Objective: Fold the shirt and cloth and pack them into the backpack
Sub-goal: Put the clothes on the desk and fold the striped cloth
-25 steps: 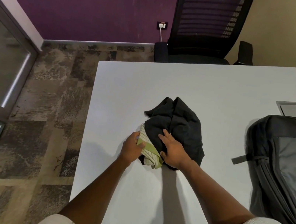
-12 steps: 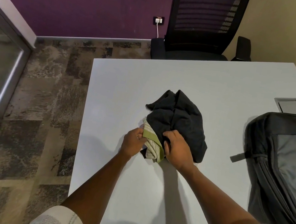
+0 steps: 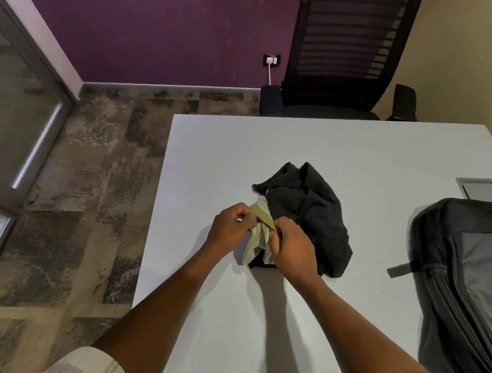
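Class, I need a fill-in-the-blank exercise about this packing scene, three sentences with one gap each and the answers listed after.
1. Both hands pinch the green edge of the striped ____.
2. The black shirt lies crumpled on the white ____.
3. The backpack lies to the ____ of the shirt.

Missing words: cloth; table; right

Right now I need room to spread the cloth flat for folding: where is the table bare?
The white table is bare between the black shirt and the office chair, and between both forearms. A narrower bare strip separates shirt from backpack. It is crowded where the left hand and right hand pinch the striped cloth against the shirt.
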The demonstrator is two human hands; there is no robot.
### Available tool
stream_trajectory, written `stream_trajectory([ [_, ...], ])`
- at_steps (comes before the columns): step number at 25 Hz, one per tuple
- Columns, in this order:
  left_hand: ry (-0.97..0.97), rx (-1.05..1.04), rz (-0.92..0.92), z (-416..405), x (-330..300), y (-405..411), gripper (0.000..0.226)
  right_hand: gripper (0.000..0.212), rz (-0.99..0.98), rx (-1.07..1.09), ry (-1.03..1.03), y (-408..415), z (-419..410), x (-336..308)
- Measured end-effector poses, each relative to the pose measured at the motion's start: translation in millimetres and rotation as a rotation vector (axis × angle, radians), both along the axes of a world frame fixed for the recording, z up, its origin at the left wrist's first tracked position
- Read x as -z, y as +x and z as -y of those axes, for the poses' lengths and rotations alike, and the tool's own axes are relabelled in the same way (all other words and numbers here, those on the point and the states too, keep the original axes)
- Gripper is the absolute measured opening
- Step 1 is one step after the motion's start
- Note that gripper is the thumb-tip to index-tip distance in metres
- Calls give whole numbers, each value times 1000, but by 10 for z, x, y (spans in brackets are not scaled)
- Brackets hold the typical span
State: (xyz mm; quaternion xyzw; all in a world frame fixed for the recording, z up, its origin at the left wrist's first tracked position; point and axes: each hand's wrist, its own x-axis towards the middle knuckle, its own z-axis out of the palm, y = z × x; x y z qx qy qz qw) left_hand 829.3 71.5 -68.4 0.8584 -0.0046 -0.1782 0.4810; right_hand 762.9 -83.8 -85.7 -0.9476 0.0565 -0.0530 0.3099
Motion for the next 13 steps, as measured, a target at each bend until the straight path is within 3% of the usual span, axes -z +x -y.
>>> stream_trajectory([
  [13, 133, 49, 522, -161, -919, -247, 14, 10, 189, 64, 108, -80, -20, -818],
])
